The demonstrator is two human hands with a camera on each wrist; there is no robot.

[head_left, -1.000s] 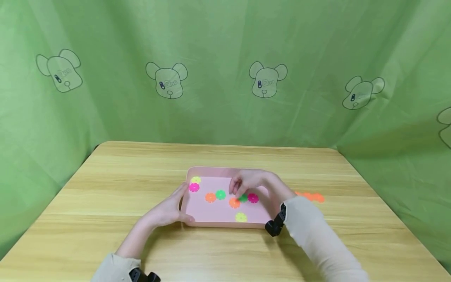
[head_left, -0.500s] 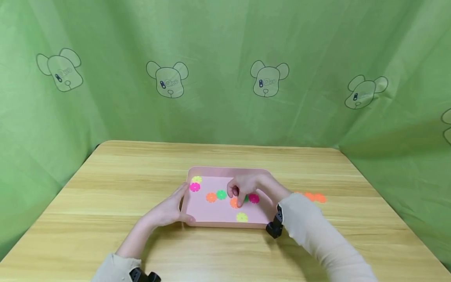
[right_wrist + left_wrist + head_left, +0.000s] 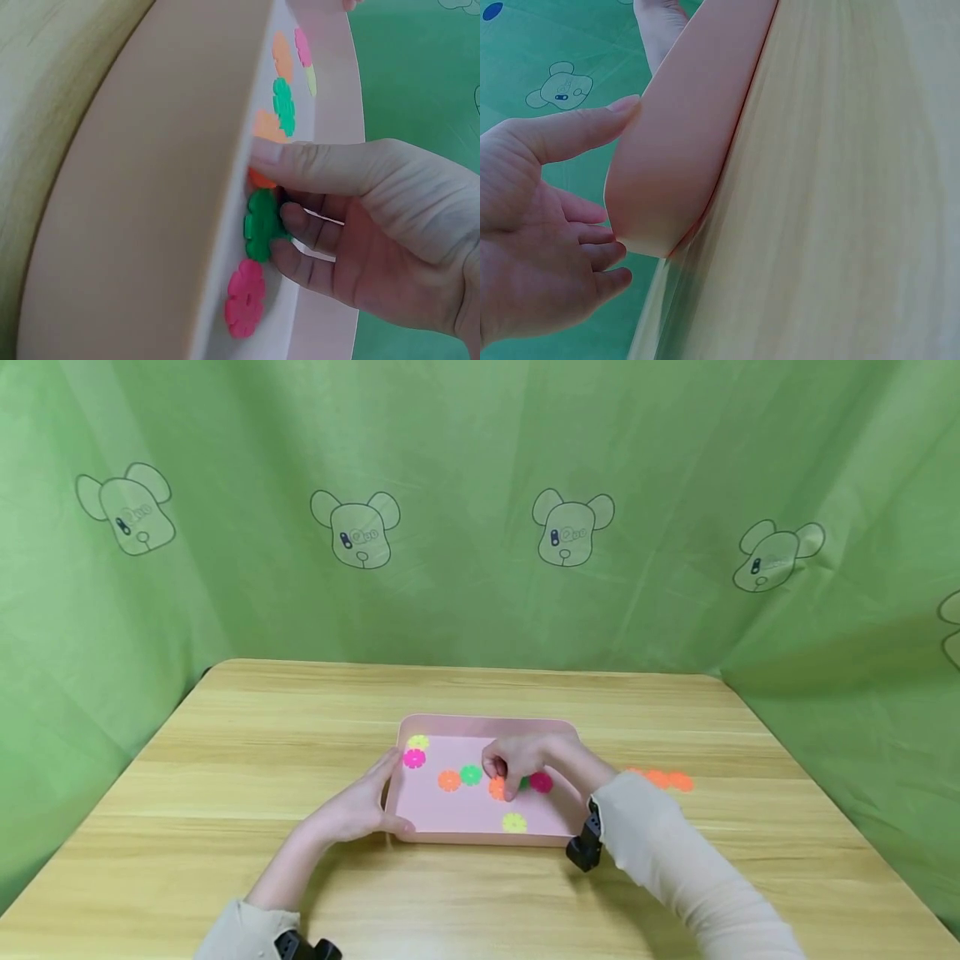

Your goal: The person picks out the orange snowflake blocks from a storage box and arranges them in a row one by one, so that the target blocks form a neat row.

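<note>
A shallow pink tray (image 3: 480, 839) sits on the wooden table. My left hand (image 3: 354, 806) holds its near left corner, thumb (image 3: 604, 120) at the front rim and fingers along the left wall. Inside the tray my right hand (image 3: 528, 753) pinches an orange flower-shaped disc (image 3: 496, 787) between thumb and index finger. Beside it a green notched disc (image 3: 261, 225) lies under the other fingers of that hand, followed by a pink disc (image 3: 245, 298). Leftward in the tray are another orange disc (image 3: 449, 780) and another green disc (image 3: 471, 774), side by side.
A yellow disc (image 3: 514, 822) lies near the tray's front wall. Another yellow disc (image 3: 417, 742) and a pink disc (image 3: 414, 758) are at its back left corner. Several orange discs (image 3: 667, 779) lie on the table right of the tray, partly behind the right sleeve (image 3: 660, 835).
My right hand has moved slightly toward the front of the tray and its thumb and finger have closed on the orange disc. The left hand stays at the tray's corner.
</note>
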